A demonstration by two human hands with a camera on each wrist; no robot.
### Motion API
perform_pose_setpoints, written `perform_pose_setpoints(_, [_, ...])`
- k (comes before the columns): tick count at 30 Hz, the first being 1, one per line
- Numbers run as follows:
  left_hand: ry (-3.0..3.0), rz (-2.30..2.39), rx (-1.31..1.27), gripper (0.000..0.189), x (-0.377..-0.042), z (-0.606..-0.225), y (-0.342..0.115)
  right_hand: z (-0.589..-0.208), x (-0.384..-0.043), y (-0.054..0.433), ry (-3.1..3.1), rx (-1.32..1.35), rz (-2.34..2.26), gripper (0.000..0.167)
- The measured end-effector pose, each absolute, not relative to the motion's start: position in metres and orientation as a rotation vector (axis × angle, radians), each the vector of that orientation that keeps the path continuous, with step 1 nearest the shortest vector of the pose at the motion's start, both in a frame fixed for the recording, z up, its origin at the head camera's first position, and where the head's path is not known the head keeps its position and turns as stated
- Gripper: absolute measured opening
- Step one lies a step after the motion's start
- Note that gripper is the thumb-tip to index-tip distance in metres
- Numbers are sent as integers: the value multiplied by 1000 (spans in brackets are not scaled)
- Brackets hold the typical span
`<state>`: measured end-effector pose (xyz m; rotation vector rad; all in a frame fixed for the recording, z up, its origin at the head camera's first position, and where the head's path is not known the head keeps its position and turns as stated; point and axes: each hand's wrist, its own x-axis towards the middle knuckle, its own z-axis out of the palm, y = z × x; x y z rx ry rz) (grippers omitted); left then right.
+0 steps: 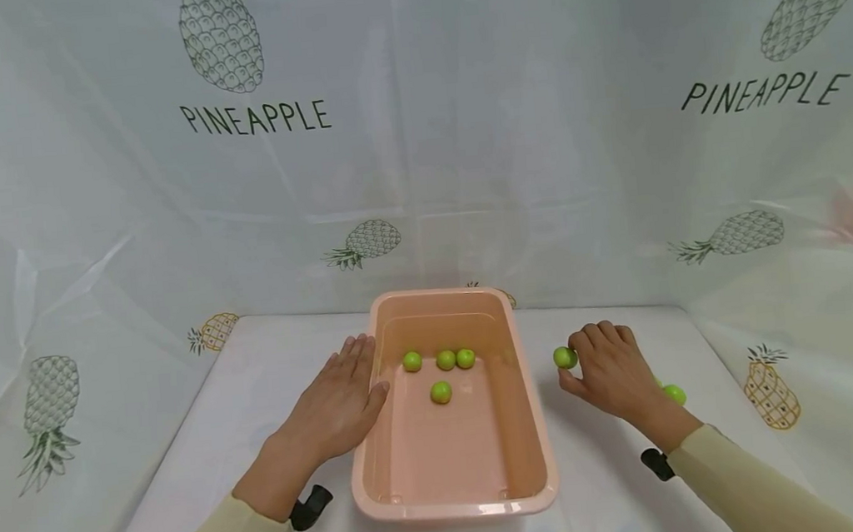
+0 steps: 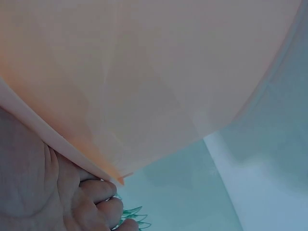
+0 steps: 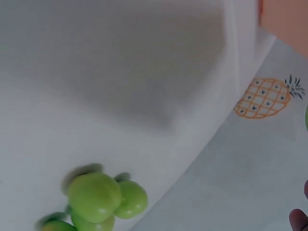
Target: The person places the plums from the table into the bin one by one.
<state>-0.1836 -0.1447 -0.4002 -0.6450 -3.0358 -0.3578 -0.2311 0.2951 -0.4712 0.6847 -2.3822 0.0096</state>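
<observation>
A peach-coloured plastic tub (image 1: 452,456) stands on the table with several small round green fruits (image 1: 441,393) on its bottom, mostly towards the far end. Against the tub's left rim rests my left hand (image 1: 339,402), its fingers straight; the left wrist view shows the palm (image 2: 29,173) by the tub wall (image 2: 159,72). Right of the tub, above the table, my right hand (image 1: 611,372) pinches one green fruit (image 1: 565,358) between thumb and fingers. In the right wrist view only fingertips (image 3: 299,219) of that hand show at the edge.
More green fruits (image 3: 95,196) lie clustered on the white table, partly hidden behind the right wrist in the head view. A pale sheet (image 1: 448,156) printed with pineapples hangs behind the table and at both sides. Each wrist carries a black device (image 1: 311,507).
</observation>
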Motion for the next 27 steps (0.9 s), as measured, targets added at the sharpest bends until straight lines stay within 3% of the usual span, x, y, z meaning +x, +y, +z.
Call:
perform_pose_setpoints(11, [-3040, -340, -643, 73, -184, -399, -145, -454, -243, 284, -2306, 717, -7, 35])
perform_pose_setpoints(27, [-3072, -195, -630, 75, -185, -395, -143, -383, -247, 233, -2371, 692, 158, 33])
